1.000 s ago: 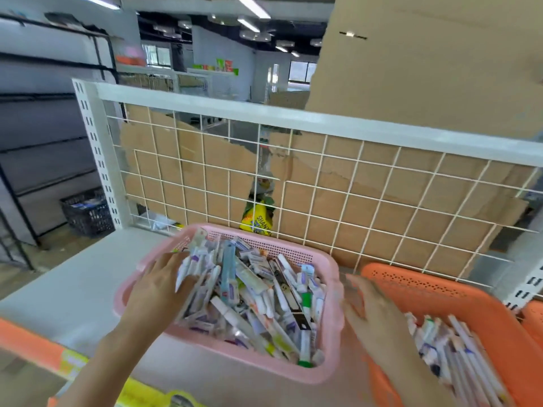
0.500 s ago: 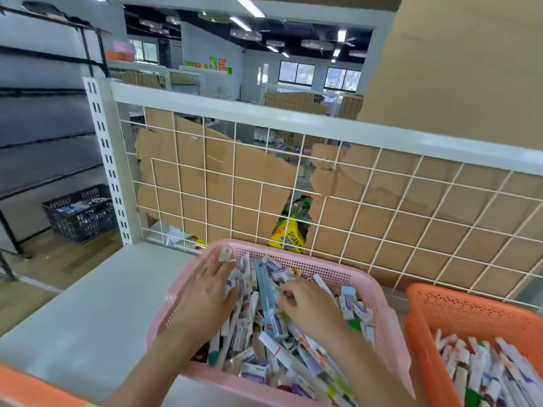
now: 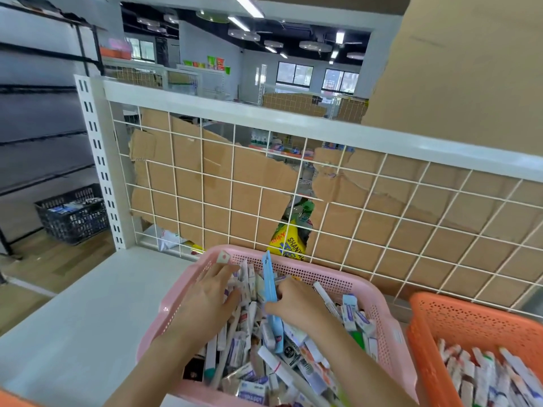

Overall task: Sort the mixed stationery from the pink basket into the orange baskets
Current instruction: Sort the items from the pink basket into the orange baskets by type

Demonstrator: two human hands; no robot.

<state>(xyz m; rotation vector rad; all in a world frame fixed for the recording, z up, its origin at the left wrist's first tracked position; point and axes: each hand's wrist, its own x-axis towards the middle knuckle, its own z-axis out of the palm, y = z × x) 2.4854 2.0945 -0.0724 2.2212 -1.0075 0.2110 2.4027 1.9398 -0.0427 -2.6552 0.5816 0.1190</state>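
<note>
Picking: right grip pinches a blue pack in the pink basket (left grip spread flat); next, probably lift toward the orange basket.

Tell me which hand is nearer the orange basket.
Right. The right hand, gripping a blue pack, is closer to the orange basket; the left hand rests farther left.

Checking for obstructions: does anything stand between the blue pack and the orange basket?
Only basket walls: the blue pack in the right hand must clear the pink basket right wall and the orange basket rim. Nothing else visible.
</note>
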